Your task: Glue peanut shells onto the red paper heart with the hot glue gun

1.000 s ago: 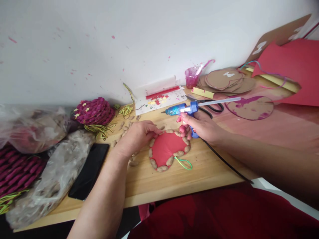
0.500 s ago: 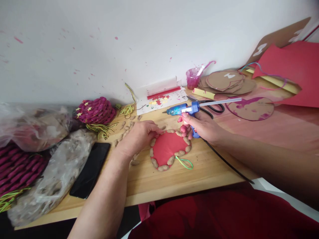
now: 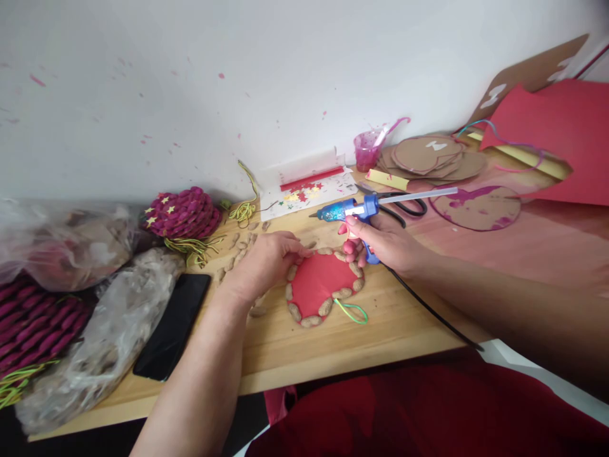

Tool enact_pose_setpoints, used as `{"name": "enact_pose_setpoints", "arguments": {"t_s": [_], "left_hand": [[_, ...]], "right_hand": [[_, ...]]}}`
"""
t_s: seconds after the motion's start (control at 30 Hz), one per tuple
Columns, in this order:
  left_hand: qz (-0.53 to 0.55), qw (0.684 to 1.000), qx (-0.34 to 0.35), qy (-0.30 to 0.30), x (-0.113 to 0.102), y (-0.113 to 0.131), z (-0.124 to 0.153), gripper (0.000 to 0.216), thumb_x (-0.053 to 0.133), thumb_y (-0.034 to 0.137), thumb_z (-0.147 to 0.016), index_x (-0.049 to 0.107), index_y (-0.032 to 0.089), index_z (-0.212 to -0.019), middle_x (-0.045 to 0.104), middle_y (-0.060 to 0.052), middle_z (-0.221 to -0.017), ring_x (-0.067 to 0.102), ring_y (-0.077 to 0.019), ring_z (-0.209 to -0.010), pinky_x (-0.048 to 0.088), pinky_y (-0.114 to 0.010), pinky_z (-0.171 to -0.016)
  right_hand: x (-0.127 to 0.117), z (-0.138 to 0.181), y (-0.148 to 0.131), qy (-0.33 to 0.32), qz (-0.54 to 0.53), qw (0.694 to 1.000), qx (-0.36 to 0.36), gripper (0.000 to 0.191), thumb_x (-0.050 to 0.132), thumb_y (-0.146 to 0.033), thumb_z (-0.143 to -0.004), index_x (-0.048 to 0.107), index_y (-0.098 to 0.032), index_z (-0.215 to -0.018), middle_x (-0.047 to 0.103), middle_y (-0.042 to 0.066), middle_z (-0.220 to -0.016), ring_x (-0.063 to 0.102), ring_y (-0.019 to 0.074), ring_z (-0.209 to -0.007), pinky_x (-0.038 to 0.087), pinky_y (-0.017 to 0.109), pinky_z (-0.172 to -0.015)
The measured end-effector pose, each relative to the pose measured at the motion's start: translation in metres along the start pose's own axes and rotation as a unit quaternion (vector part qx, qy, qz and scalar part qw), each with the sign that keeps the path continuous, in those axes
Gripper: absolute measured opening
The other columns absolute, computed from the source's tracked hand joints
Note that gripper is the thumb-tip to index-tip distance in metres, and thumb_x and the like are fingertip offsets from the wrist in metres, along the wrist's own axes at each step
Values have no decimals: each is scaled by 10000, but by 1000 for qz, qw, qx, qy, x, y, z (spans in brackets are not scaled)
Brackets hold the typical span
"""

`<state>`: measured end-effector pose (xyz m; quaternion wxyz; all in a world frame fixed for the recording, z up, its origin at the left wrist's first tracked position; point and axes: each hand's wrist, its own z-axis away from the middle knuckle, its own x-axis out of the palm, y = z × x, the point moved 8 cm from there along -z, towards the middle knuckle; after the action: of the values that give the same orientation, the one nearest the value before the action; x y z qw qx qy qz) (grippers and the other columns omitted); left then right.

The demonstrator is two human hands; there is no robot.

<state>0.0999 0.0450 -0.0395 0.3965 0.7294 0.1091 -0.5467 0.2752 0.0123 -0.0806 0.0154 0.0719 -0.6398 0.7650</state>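
Note:
On the wooden table lies a red heart-shaped piece edged with peanuts, a green cord loop at its notch. The closed fingers of my left hand press a peanut, mostly hidden under them, at the heart's upper left edge. My right hand is wrapped round the handle of a blue glue gun, held above the heart's far side with its nozzle pointing left. A clear glue stick sticks out of its back. Loose peanuts lie beyond and beside my left wrist.
At left are plastic bags, a black phone and purple peanut-covered pieces. Behind lie star cutouts on paper, a pink-stained cup, black scissors and cardboard shapes. Red sheets stand at right.
Almost nothing differs. Both hands, the glue gun and the heart keep their places; the view has shifted very slightly.

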Motion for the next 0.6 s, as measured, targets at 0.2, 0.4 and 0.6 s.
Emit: {"name": "enact_pose_setpoints", "arguments": {"t_s": [0.2, 0.4, 0.6], "left_hand": [[10, 999, -32, -13, -4, -3, 1, 245, 659, 81, -853, 820, 240, -946, 784, -9, -886, 704, -146, -767, 522, -246, -747], [-9, 994, -60, 94, -24, -5, 3, 167, 678, 157, -854, 811, 213, -939, 769, -37, -893, 682, -158, -762, 534, -275, -771], [-14, 994, -83, 74, -8, -2, 1, 164, 674, 142, -846, 805, 224, -902, 769, -30, -881, 688, -163, -778, 532, -282, -770]], "right_hand": [[0, 0, -2, -5, -2, 1000, -12, 365, 617, -527, -976, 580, -171, -906, 633, 13, -640, 675, 134, -545, 504, 177, -399], [1, 0, -3, -14, 12, 1000, -24, 401, 622, -572, -955, 584, -177, -899, 640, 22, -641, 672, 140, -548, 505, 187, -399], [-1, 0, -4, -9, 23, 999, -29, 435, 630, -599, -937, 604, -165, -906, 646, 27, -654, 671, 139, -552, 508, 191, -408]]}}
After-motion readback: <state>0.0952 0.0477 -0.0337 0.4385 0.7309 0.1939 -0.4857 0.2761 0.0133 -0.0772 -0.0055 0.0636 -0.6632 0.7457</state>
